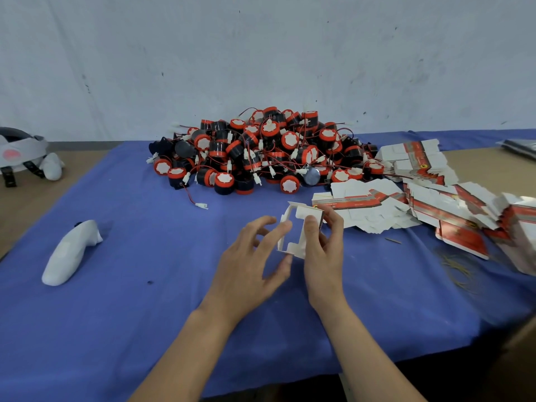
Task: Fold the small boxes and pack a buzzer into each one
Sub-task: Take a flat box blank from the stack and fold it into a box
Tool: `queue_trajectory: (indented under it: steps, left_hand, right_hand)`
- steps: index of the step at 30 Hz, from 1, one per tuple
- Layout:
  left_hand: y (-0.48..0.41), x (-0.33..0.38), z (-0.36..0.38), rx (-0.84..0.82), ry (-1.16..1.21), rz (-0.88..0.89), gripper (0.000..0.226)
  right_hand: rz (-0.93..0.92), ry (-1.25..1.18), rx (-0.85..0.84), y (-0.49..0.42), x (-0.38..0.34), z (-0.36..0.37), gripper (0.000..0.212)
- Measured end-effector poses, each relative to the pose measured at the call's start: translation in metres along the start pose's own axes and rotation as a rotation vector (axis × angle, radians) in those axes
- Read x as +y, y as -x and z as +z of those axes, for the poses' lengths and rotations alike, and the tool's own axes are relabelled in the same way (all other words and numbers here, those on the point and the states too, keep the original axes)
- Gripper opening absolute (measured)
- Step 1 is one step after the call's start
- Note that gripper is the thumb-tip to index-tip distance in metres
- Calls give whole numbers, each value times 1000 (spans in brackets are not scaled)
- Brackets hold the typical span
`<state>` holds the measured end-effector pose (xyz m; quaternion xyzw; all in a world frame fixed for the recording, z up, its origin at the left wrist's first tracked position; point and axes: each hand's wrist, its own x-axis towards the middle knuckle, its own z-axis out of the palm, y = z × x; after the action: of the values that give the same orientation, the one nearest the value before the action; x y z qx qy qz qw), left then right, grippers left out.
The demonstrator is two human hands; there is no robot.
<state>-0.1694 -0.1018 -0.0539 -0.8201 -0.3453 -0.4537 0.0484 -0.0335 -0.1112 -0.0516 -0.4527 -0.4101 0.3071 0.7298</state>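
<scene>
A small white cardboard box [296, 227], partly folded with its flaps standing out, is held above the blue cloth near the middle of the table. My right hand [323, 250] grips its right side, thumb in front and fingers behind. My left hand [252, 262] touches the box's left edge and bottom corner with its fingertips, fingers spread. A big pile of black and orange buzzers [261, 152] with red wires lies behind. Flat unfolded red and white boxes [435, 204] lie spread at the right.
A white controller [68, 253] lies on the blue cloth [145, 300] at the left. A headset [23, 155] sits on the bare table at the far left. Yellow rubber bands [458, 268] lie at the right. A grey wall stands behind the table.
</scene>
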Motion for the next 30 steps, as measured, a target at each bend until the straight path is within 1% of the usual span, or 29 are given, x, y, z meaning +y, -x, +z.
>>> queue_trajectory:
  steps: [5,10,12,13,16,18,22,24,26,28,30]
  left_hand:
    - [0,1,-2,-14,64,-60,61]
    - [3,-2,-2,-48,168,-163,67]
    - [3,-3,-2,-60,248,-228,71]
    - [3,-4,-1,-68,278,-248,70]
    - [3,-6,0,-94,305,-249,56]
    - [3,-7,0,-64,332,-266,53]
    - [4,-12,1,40,349,-295,63]
    - [4,-12,0,68,341,-278,60]
    - [3,-12,-1,108,334,-260,51]
    - [3,-14,-1,151,345,-264,41]
    - [3,-15,-2,179,371,-292,37]
  right_hand:
    - [7,22,-9,2,-1,1,29]
    - [-45,58,-56,4,-1,1,22]
    - [-71,70,-75,4,-1,2,21]
    - [-84,78,-87,5,-1,2,22]
    - [-128,111,-138,6,1,3,25]
    - [-160,143,-187,8,1,4,24]
    - [-202,255,-301,9,3,5,27]
    - [-199,279,-328,9,4,4,29]
    - [-182,314,-361,10,5,4,34]
    - [-154,377,-413,12,6,5,49]
    - [-154,442,-452,12,7,6,64]
